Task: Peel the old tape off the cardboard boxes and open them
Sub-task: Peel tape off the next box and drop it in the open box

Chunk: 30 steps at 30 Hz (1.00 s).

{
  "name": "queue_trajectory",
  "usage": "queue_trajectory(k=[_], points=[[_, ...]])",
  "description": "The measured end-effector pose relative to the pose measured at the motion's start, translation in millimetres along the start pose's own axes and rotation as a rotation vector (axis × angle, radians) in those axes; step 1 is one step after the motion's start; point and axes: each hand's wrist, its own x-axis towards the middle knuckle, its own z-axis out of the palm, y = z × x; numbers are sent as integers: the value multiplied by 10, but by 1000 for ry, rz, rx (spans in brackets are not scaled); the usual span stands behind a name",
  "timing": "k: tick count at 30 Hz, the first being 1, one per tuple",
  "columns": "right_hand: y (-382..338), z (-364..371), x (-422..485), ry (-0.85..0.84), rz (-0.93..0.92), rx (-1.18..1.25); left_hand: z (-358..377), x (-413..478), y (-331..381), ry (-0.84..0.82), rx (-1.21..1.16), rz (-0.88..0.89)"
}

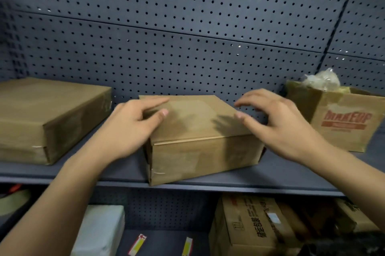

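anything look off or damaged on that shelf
The middle box sits skewed, its front-left corner at the shelf edge, and that corner seam looks split. The printed box at right stands open with crumpled plastic poking out.

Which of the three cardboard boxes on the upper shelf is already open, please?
The box with red lettering at the right, crumpled plastic poking out; the middle box and left box are closed.

Pegboard (pixel 187 16): blue-grey, dotted with rows of dark holes
Shelf (pixel 270 174): grey
Middle box (pixel 198 126): plain brown
Left box (pixel 41 109): brown
Right box (pixel 341 122): brown, printed with red lettering
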Motion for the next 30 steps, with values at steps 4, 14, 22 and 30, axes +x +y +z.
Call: queue_trajectory(k=[4, 14, 22, 30], points=[[-278, 178, -135, -144, -44, 20, 2, 86, -293, -43, -6, -110], [-110, 520, -290, -132, -143, 69, 109, -22, -357, -92, 55, -136], [-165, 671, -631, 287, 90, 229, 279, -84, -330, 12, -11, -117], [-359, 967, -812, 575, 143, 297, 450, -103, -356, 181, -92, -6]])
